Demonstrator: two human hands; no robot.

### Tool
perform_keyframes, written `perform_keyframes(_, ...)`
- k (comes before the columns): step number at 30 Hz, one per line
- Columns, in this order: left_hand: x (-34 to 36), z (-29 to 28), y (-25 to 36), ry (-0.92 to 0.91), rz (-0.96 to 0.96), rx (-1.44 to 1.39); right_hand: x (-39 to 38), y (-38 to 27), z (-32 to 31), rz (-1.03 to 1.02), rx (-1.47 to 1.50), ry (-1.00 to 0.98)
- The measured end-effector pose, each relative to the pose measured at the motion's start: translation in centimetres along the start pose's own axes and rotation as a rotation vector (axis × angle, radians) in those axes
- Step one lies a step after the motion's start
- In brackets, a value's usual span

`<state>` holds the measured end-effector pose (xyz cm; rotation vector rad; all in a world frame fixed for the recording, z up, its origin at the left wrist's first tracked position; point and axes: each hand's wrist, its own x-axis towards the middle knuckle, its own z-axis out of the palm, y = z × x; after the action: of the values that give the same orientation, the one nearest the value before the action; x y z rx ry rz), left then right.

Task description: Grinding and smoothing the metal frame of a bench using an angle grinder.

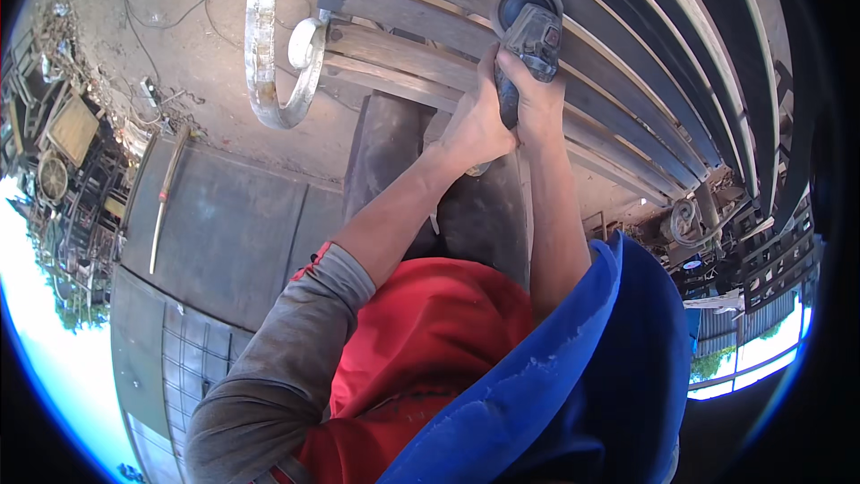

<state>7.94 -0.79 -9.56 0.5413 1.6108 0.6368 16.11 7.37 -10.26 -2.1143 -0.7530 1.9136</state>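
Both my hands are wrapped around the body of a dark angle grinder (pixel 540 36). My left hand (pixel 479 123) closes on it from the left, and my right hand (pixel 540 106) grips it beside the left one, the two almost touching. The grinder's round head (pixel 522 2) rests on or just over the dark slats of a slatted wooden bench (pixel 408 18); contact cannot be made out. Nearer slats look bare and brown, while those farther off are dark. The lower end of the tool is partly hidden by my hands.
A curled metal armrest (pixel 262 45) stands at the bench's left end, and a similar scroll (pixel 690 220) at its right. A thin cable (pixel 170 25) lies on the dirt floor. A stick with a red part (pixel 163 197) lies on a dark metal sheet (pixel 228 211). Scrap (pixel 67 179) is piled far left.
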Motion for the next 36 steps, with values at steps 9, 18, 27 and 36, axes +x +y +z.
perform_keyframes(9, 0.0, 3.7, -0.5, -0.201, 0.035, 0.128, -0.1, 3.6, -5.3, -0.008, 0.245, 0.132)
perform_keyframes(18, 1.8, 3.0, 1.1, -0.130, 0.108, 0.360, 2.5, 5.7, -5.6, -0.112, 0.714, -0.038)
perform_keyframes(27, 3.3, -8.9, 1.2, 0.280, -0.182, 0.151, 3.3, -4.9, 11.1, -0.126, -0.065, -0.341)
perform_keyframes(36, 3.0, -6.2, -0.2, 0.300, 0.120, -0.072, 2.1, -5.8, 9.1, -0.136, -0.157, -0.237)
